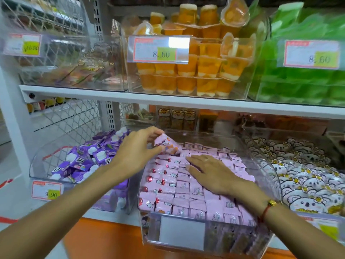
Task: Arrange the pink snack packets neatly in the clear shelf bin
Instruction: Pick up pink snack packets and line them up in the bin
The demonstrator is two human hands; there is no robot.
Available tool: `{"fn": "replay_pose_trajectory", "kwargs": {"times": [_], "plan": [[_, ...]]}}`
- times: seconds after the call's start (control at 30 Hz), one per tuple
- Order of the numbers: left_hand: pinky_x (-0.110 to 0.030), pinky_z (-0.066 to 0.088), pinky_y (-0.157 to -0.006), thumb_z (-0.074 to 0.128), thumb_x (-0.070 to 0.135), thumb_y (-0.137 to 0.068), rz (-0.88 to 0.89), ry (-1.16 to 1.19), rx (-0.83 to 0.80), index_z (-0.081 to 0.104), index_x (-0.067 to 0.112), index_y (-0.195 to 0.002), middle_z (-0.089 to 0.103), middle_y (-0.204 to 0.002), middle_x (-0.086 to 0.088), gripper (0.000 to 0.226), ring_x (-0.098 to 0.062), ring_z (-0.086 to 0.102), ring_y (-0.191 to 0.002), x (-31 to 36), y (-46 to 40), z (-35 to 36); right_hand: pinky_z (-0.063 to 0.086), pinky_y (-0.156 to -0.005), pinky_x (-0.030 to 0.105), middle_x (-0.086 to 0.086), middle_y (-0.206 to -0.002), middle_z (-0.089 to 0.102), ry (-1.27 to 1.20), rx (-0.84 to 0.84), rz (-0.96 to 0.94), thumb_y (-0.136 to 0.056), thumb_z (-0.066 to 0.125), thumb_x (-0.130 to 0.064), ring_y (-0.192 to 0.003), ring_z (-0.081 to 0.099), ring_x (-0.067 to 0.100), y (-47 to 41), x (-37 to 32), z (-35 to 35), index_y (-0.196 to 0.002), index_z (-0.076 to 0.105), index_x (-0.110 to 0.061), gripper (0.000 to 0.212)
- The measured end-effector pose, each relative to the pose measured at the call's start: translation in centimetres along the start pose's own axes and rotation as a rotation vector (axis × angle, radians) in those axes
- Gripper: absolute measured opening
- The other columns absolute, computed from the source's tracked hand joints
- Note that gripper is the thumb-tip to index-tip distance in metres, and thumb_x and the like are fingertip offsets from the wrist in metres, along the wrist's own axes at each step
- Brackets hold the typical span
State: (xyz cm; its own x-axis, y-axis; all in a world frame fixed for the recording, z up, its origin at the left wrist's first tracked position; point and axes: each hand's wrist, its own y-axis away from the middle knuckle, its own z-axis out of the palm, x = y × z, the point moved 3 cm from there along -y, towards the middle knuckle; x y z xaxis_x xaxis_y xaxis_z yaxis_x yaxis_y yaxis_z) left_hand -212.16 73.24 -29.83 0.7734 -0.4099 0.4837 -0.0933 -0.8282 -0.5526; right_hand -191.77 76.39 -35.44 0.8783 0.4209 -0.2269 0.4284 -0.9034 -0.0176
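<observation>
- Left hand (139, 144) pinches a raised pink packet (166, 144) at the clear bin (268, 165)'s rear-left, its print blurred.
- Right hand (209, 171) lies flat on the rows of packets (186, 195), hiding those beneath.

- Upper shelf (130, 97): white board. Three clear bins stand on it side by side.
- Left upper bin (74, 71): mixed packets, blurred.
- Middle upper bin (186, 90): stacked orange jelly cups.
- Right upper bin (298, 86): green packs.
- Lower shelf (112, 216): white front edge, orange panel below it. Three clear bins stand on it side by side.
- Left lower bin (43, 165): purple packets.
- Clear shelf bin (261, 144): centre, pink snack packets (179, 195) in rows.
- Right lower bin (261, 154): koala-print packets.
</observation>
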Motion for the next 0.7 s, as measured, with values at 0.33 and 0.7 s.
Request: {"fn": "replay_pose_trajectory", "kwargs": {"times": [0.33,0.7], "plan": [[-0.037,0.046,-0.086,0.059,0.028,-0.092,0.263,-0.557,-0.421,0.055,0.026,-0.131,0.057,-0.124,0.000,0.039,-0.023,0.056,-0.106,1.9,-5.1,3.0,0.011,-0.117,0.035,-0.006,-0.157,0.021,0.006,0.035,-0.013,-0.100,0.022,-0.050,-0.144,0.014,0.016,0.0,0.1,0.4,-0.148,0.025,-0.030,0.053],[-0.033,0.032,-0.097,0.037,0.016,-0.098,0.186,-0.669,-0.699,0.056,0.035,-0.129,0.053,-0.139,0.005,0.041,-0.022,0.048,-0.125,0.2,-5.3,6.5,0.024,-0.113,0.038,-0.001,-0.151,0.035,-0.015,-0.016,-0.022,-0.098,0.033,-0.047,-0.138,0.028,0.021,-0.4,-0.3,-0.7,-0.144,0.035,-0.026,0.051]]}}
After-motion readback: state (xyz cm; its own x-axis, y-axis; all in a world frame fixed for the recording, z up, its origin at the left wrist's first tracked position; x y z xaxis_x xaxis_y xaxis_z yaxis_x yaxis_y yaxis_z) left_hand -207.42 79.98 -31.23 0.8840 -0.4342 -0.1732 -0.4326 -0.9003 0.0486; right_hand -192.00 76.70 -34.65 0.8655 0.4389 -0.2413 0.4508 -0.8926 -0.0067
